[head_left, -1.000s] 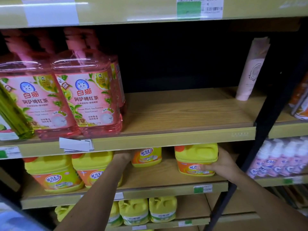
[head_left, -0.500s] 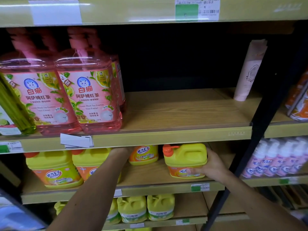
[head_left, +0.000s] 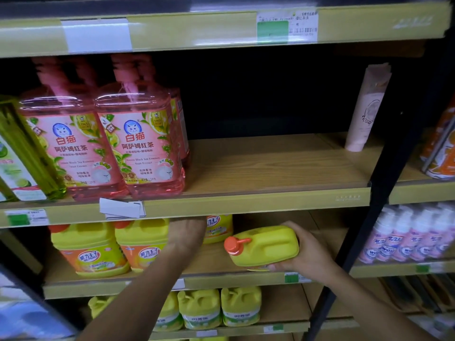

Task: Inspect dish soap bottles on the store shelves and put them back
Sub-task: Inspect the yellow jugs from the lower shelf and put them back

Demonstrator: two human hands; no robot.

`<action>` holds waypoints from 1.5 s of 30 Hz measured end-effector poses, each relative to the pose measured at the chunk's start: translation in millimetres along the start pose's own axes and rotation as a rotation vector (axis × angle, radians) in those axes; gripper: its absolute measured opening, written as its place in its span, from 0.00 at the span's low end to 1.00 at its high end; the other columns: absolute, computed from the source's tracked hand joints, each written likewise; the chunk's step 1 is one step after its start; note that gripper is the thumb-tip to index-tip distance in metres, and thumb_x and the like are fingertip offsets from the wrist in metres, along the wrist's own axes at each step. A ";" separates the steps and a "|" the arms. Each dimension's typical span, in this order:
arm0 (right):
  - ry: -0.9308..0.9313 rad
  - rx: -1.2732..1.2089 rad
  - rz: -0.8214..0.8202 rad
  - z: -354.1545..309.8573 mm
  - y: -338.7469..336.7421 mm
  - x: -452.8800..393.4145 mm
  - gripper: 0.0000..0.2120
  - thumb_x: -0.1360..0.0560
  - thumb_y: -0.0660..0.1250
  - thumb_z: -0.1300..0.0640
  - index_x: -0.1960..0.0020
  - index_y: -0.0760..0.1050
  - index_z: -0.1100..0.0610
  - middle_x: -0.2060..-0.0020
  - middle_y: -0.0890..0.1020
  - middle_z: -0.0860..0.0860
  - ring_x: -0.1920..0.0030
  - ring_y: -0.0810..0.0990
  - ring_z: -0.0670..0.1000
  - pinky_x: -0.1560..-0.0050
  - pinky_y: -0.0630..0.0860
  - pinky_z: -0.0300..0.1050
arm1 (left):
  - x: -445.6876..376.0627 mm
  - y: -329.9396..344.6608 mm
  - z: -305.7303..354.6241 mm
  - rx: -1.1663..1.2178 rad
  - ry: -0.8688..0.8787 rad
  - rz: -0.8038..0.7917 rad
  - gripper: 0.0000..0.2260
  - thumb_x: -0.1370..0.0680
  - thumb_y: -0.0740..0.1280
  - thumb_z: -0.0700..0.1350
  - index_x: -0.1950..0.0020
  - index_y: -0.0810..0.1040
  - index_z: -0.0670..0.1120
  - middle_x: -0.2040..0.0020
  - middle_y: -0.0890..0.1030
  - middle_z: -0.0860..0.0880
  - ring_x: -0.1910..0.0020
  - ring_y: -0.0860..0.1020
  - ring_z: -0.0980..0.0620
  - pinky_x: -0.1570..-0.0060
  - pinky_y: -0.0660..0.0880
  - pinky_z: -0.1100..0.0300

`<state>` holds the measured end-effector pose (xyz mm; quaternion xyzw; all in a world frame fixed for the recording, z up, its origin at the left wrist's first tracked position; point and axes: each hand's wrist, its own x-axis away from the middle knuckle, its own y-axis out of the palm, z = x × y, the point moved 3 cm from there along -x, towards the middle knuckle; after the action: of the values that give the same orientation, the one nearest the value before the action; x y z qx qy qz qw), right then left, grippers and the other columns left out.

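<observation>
The right hand (head_left: 305, 254) grips a yellow bottle (head_left: 264, 244), tipped forward over the middle shelf (head_left: 221, 279), orange cap (head_left: 232, 244) facing out. The left hand (head_left: 186, 232) reaches in behind the shelf edge; its fingers are hidden, so its grip cannot be told.

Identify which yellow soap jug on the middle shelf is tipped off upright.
The yellow jug gripped by the right hand: it is tilted, orange cap pointing left. The two labelled jugs at left stand upright.
</observation>
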<state>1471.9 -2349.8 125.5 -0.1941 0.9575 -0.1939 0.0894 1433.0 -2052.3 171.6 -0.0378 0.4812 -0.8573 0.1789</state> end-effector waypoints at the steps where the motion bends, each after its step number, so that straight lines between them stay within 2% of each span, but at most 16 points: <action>1: -0.008 -0.008 -0.015 -7.5 3.3 2.9 0.38 0.47 0.92 0.54 0.43 0.79 0.49 0.50 0.88 0.42 0.50 0.86 0.40 0.55 0.78 0.32 | 21.4 1.9 -3.5 0.042 0.089 0.027 0.23 0.16 0.61 0.38 0.20 0.69 0.46 0.22 0.74 0.44 0.24 0.72 0.41 0.25 0.69 0.55; 2: -0.010 -0.028 -0.025 -15.9 5.7 5.2 0.37 0.47 0.93 0.56 0.42 0.80 0.49 0.50 0.89 0.41 0.50 0.87 0.40 0.54 0.79 0.32 | 39.7 10.5 -5.6 -0.031 0.197 -0.013 0.28 0.20 0.63 0.35 0.20 0.69 0.47 0.23 0.74 0.47 0.23 0.71 0.44 0.24 0.67 0.57; 4: 0.013 -0.093 -0.050 -33.9 8.2 9.7 0.37 0.47 0.92 0.58 0.41 0.82 0.50 0.50 0.90 0.42 0.49 0.88 0.43 0.53 0.80 0.33 | 88.6 20.2 -7.3 0.347 0.237 -0.233 0.36 0.25 0.68 0.39 0.17 0.66 0.50 0.19 0.69 0.55 0.19 0.67 0.52 0.20 0.62 0.59; 6: 0.066 -0.214 -0.091 -53.9 11.4 16.5 0.37 0.47 0.91 0.57 0.40 0.83 0.54 0.50 0.91 0.48 0.48 0.90 0.50 0.52 0.84 0.40 | 127.2 20.4 -6.8 0.752 0.179 -0.372 0.39 0.25 0.76 0.51 0.16 0.63 0.58 0.19 0.72 0.59 0.20 0.71 0.56 0.23 0.71 0.53; 8: 0.120 -0.349 -0.121 -72.8 16.4 27.1 0.36 0.47 0.89 0.52 0.41 0.85 0.58 0.49 0.90 0.55 0.48 0.90 0.56 0.53 0.86 0.47 | 147.7 9.4 13.1 0.958 0.106 -0.379 0.39 0.27 0.80 0.61 0.20 0.66 0.63 0.26 0.80 0.58 0.28 0.79 0.55 0.34 0.80 0.55; 11: 0.175 -0.513 -0.145 -102.3 21.4 45.1 0.30 0.43 0.88 0.46 0.45 0.88 0.59 0.47 0.90 0.59 0.48 0.90 0.60 0.54 0.87 0.49 | 160.4 -12.3 39.0 0.978 0.063 -0.164 0.29 0.27 0.77 0.66 0.28 0.74 0.63 0.35 0.86 0.55 0.37 0.86 0.52 0.44 0.83 0.59; 14: 0.220 -0.619 -0.148 -124.8 16.1 60.8 0.24 0.38 0.87 0.48 0.47 0.89 0.59 0.48 0.89 0.62 0.49 0.90 0.63 0.55 0.87 0.53 | 172.8 -27.7 54.4 1.061 0.034 -0.160 0.31 0.28 0.77 0.67 0.29 0.76 0.58 0.38 0.88 0.53 0.41 0.88 0.50 0.48 0.84 0.61; 18: 0.236 -0.635 -0.125 -147.6 5.1 81.3 0.37 0.40 0.86 0.46 0.37 0.83 0.64 0.46 0.88 0.64 0.47 0.89 0.66 0.43 0.85 0.64 | 190.1 -45.5 70.3 1.074 0.020 -0.140 0.36 0.33 0.78 0.72 0.30 0.77 0.58 0.41 0.89 0.55 0.44 0.89 0.52 0.52 0.84 0.64; 20: 0.239 -0.629 -0.089 -156.5 0.1 89.6 0.42 0.41 0.86 0.46 0.34 0.80 0.65 0.47 0.88 0.64 0.47 0.89 0.66 0.43 0.85 0.66 | 198.1 -52.8 77.1 1.081 0.026 -0.126 0.35 0.32 0.78 0.71 0.30 0.77 0.58 0.41 0.89 0.55 0.45 0.89 0.51 0.53 0.84 0.63; 27: 0.196 -0.570 -0.059 -184.1 -9.5 111.5 0.41 0.42 0.86 0.43 0.35 0.81 0.64 0.47 0.89 0.62 0.48 0.89 0.65 0.43 0.85 0.63 | 218.5 -77.0 91.6 1.125 0.034 -0.134 0.31 0.30 0.76 0.68 0.31 0.78 0.57 0.44 0.90 0.55 0.47 0.89 0.51 0.57 0.84 0.63; 30: 0.171 -0.546 -0.052 -199.5 -8.5 116.9 0.40 0.42 0.85 0.42 0.37 0.83 0.63 0.48 0.89 0.61 0.48 0.90 0.64 0.43 0.85 0.60 | 219.7 -90.7 91.4 1.124 0.075 -0.148 0.31 0.29 0.78 0.70 0.32 0.78 0.58 0.43 0.89 0.55 0.47 0.89 0.52 0.56 0.85 0.61; 33: 0.140 -0.537 -0.044 -216.3 -2.5 121.9 0.36 0.40 0.84 0.42 0.40 0.85 0.62 0.48 0.89 0.61 0.48 0.90 0.63 0.42 0.85 0.61 | 219.3 -107.8 87.9 1.139 0.099 -0.181 0.33 0.32 0.77 0.71 0.31 0.78 0.58 0.42 0.89 0.54 0.45 0.89 0.49 0.50 0.86 0.54; 37: 0.112 -0.527 -0.040 -239.0 9.8 125.8 0.33 0.37 0.84 0.42 0.39 0.85 0.61 0.47 0.89 0.61 0.47 0.89 0.63 0.41 0.85 0.61 | 217.4 -128.5 77.2 1.127 0.098 -0.194 0.33 0.34 0.77 0.71 0.33 0.80 0.59 0.42 0.90 0.53 0.46 0.89 0.48 0.55 0.86 0.58; 40: 0.114 -0.518 -0.027 -251.1 20.9 127.3 0.29 0.33 0.83 0.43 0.39 0.85 0.61 0.47 0.89 0.61 0.46 0.89 0.64 0.39 0.84 0.63 | 218.6 -143.4 67.3 1.110 0.114 -0.212 0.34 0.36 0.78 0.75 0.36 0.83 0.60 0.42 0.89 0.54 0.45 0.89 0.50 0.55 0.85 0.59; 42: 0.118 -0.511 -0.023 -255.2 29.1 127.0 0.30 0.33 0.83 0.43 0.40 0.86 0.61 0.46 0.89 0.61 0.47 0.89 0.64 0.39 0.84 0.63 | 219.5 -149.3 62.8 1.114 0.113 -0.217 0.35 0.35 0.77 0.76 0.34 0.83 0.59 0.42 0.89 0.54 0.45 0.89 0.50 0.50 0.85 0.55; 45: 0.116 -0.535 -0.043 -260.1 37.2 123.2 0.35 0.40 0.86 0.40 0.40 0.87 0.60 0.45 0.89 0.61 0.46 0.89 0.64 0.40 0.84 0.62 | 216.7 -156.1 55.7 1.253 0.061 -0.346 0.33 0.24 0.71 0.72 0.27 0.81 0.52 0.36 0.87 0.46 0.37 0.86 0.43 0.39 0.84 0.44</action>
<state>1283.4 -2280.7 335.0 -0.2194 0.9739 0.0533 -0.0241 1201.9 -2098.0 308.9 0.0209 -0.1182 -0.9927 0.0129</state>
